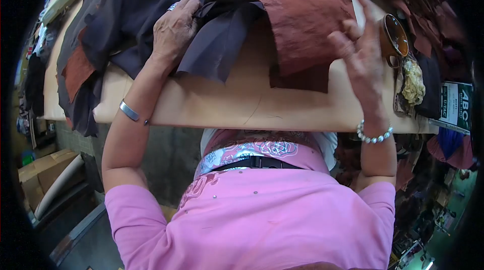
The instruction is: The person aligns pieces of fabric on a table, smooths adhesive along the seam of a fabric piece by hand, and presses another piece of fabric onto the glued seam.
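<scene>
Left hand (pixel 175 30) is reaching over the dark cloth (pixel 128 5), its fingers curling closely down into the folds; the fingertips are disappearing there, so whether they are pinching or only pressing cannot be told. That bent-finger contact seems to be steadying the layers, while the forearm is crossing the near edge of the bench (pixel 217 111). Right hand (pixel 364 53) is hovering, blurred, beside the rust-coloured cloth (pixel 302 28), its fingers parting loosely and gripping nothing visible; this open posture is apparently leaving it free rather than bearing weight on the fabric. The rust-coloured cloth is lying on the bench between the two hands, its lower edge partly covering a maroon piece (pixel 302 81), and its flatter spread is exposing more of its surface than the bunched dark folds are. A brown mug (pixel 387 38) is standing just beyond the right hand, near a crumpled yellowish scrap (pixel 413 82), seemingly set aside from the cloths' middle.
</scene>
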The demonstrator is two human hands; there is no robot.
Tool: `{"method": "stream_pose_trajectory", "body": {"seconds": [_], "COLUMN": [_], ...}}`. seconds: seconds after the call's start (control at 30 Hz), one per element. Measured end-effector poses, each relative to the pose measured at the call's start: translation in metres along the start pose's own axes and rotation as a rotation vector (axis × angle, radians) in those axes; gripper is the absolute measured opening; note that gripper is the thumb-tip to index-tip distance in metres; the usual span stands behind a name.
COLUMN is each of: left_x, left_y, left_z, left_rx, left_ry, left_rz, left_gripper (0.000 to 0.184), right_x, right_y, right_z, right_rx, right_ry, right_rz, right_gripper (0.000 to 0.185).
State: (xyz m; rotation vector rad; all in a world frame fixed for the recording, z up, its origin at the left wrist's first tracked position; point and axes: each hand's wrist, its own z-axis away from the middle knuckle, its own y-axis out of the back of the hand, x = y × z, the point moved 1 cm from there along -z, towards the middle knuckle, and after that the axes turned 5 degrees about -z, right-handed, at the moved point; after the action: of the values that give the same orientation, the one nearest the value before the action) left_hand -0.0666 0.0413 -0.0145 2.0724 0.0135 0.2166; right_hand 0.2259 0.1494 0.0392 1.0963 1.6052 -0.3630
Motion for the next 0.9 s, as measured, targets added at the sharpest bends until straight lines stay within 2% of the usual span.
{"method": "stream_pose_trajectory", "body": {"seconds": [0.03,0.07,0.13,0.23,0.27,0.3,0.33,0.37,0.4,0.43,0.47,0.5,0.57,0.6,0.63,0.67,0.73,0.83,0.9], "left_x": [0.003,0.005,0.002,0.003,0.005,0.003,-0.008,-0.004,0.003,0.012,0.030,0.059,0.119,0.123,0.139,0.152,0.167,0.162,0.145], "left_y": [0.001,0.002,0.001,0.006,0.010,0.019,0.029,0.039,0.049,0.057,0.052,0.068,0.079,0.040,0.022,0.012,-0.007,-0.013,-0.004], "left_z": [0.000,-0.001,-0.003,-0.010,-0.018,-0.033,-0.048,-0.064,-0.078,-0.094,-0.100,-0.111,-0.122,-0.125,-0.118,-0.110,-0.102,-0.096,-0.092], "left_rx": [0.028,0.057,-0.031,-0.156,-0.194,-0.431,-0.564,-0.616,-0.669,-0.668,-0.356,-0.458,-0.585,-0.488,-0.374,-0.293,-0.356,-0.401,-0.282], "left_ry": [-0.020,-0.044,-0.044,-0.108,-0.147,-0.065,-0.180,-0.120,-0.056,-0.144,-0.252,-0.139,-0.066,-0.316,-0.346,-0.401,-0.436,-0.416,-0.372], "left_rz": [-0.013,-0.026,-0.092,-0.155,-0.169,-0.071,0.104,0.240,0.376,0.431,0.556,0.470,0.267,0.149,0.045,0.001,-0.080,-0.063,0.060], "left_gripper": [0.015,0.014,0.014,0.018,0.021,0.022,0.026,0.026,0.026,0.024,0.025,0.018,0.023,0.046,0.062,0.059,0.024,0.030,0.030], "right_x": [-0.001,0.004,0.000,-0.023,-0.014,0.004,0.014,0.003,0.002,0.006,0.013,0.019,0.015,0.014,0.015,0.016,0.018,0.022,0.023], "right_y": [-0.006,-0.005,-0.002,0.003,0.008,0.015,0.021,0.013,0.008,0.002,-0.003,-0.008,-0.013,-0.014,-0.015,-0.015,-0.015,-0.016,-0.015], "right_z": [0.006,0.011,0.018,0.016,0.019,0.024,0.027,0.029,0.032,0.037,0.041,0.043,0.044,0.045,0.047,0.047,0.047,0.048,0.048], "right_rx": [-0.020,-0.132,-0.313,-0.127,-0.192,-0.247,-0.299,-0.281,-0.263,-0.247,-0.232,-0.183,-0.273,-0.316,-0.360,-0.345,-0.320,-0.292,-0.285], "right_ry": [0.006,-0.132,-0.446,-0.563,-0.498,-0.431,-0.367,-0.314,-0.223,-0.131,-0.040,0.120,0.292,0.380,0.393,0.423,0.480,0.522,0.515], "right_rz": [0.160,-0.086,-0.655,-0.735,-0.485,-0.232,0.024,0.196,0.198,0.199,0.198,0.270,0.430,0.513,0.515,0.536,0.582,0.553,0.530], "right_gripper": [0.072,0.071,0.070,0.067,0.066,0.065,0.063,0.061,0.059,0.058,0.057,0.057,0.058,0.059,0.060,0.058,0.056,0.056,0.055]}}
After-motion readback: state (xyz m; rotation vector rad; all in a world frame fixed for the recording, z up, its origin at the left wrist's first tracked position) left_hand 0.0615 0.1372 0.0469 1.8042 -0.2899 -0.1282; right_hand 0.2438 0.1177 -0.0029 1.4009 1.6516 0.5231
